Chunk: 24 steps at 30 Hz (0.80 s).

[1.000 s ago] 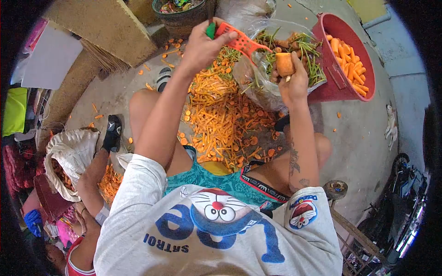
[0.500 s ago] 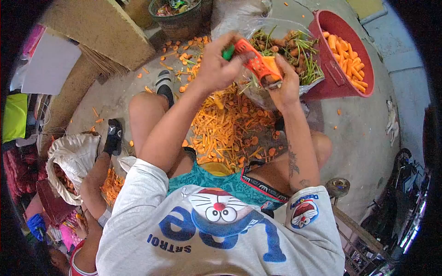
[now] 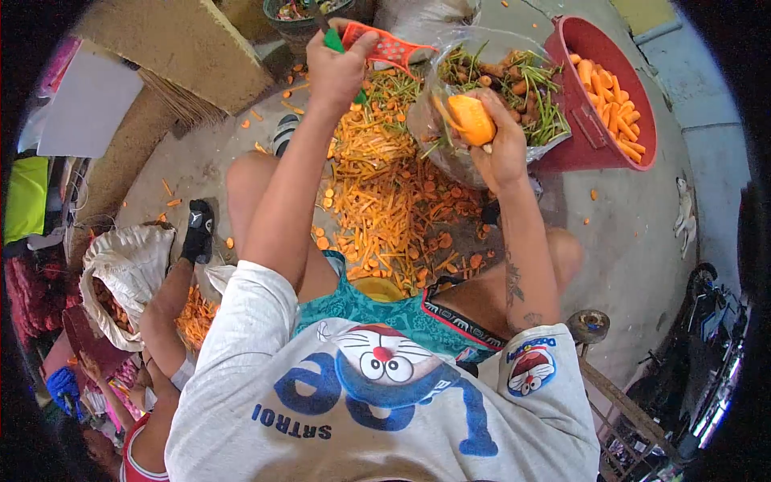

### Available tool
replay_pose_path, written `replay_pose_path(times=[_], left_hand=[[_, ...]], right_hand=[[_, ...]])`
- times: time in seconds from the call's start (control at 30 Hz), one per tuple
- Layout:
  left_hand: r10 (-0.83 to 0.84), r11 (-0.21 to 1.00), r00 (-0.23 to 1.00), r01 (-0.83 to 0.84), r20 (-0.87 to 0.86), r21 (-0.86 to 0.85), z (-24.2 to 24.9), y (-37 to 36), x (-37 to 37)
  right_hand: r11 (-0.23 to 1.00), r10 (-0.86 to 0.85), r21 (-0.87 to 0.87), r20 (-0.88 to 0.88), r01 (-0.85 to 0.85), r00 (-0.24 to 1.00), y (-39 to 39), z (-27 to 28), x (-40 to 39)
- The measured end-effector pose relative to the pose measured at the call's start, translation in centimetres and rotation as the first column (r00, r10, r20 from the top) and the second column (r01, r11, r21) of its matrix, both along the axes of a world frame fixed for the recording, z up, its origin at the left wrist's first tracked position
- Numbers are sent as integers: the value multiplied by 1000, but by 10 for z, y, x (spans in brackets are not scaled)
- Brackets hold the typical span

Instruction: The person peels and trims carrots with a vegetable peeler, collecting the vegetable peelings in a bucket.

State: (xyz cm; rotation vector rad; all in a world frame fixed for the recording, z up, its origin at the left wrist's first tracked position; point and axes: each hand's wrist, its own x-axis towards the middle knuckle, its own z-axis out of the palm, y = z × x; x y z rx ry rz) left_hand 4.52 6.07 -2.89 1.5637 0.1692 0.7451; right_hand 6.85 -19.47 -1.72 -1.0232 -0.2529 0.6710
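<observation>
My left hand (image 3: 336, 71) is raised at the upper middle, its fingers closed around an orange plastic peeler (image 3: 385, 48). The same hand also grips a green-handled knife (image 3: 332, 38), whose blade points up and away. To the right, my right hand (image 3: 502, 145) holds a thick, partly peeled carrot (image 3: 472, 120) with a strip of peel at its left side. The peeler is apart from the carrot. Right behind the carrot, a clear plastic bag (image 3: 430, 112) holds unpeeled carrots (image 3: 514, 72) with green stems.
A red tub (image 3: 562, 48) with peeled carrots stands at the upper right. Carrot peelings (image 3: 385, 209) and cut ends cover the floor between my legs. A dark bin (image 3: 309, 34) is at the top. At left, another person's arm (image 3: 165, 317) is near a white sack (image 3: 132, 257).
My left hand has moved up and left with the peeler and knife, away from the carrot. The carrot, covered by the peeler before, now shows in my right hand, which has barely moved.
</observation>
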Motion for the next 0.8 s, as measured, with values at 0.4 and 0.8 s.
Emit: replay_pose_path(times=[0.4,0.8], left_hand=[[18,989,1000,-19,-5,-144,11,-26,-13],[9,998,1000,-9,5,56,9,-47,-22]], right_hand=[[995,41,96,-97,-32,994,13,16,-6],[955,-296,-9,-90,296,951,23,19,-11]])
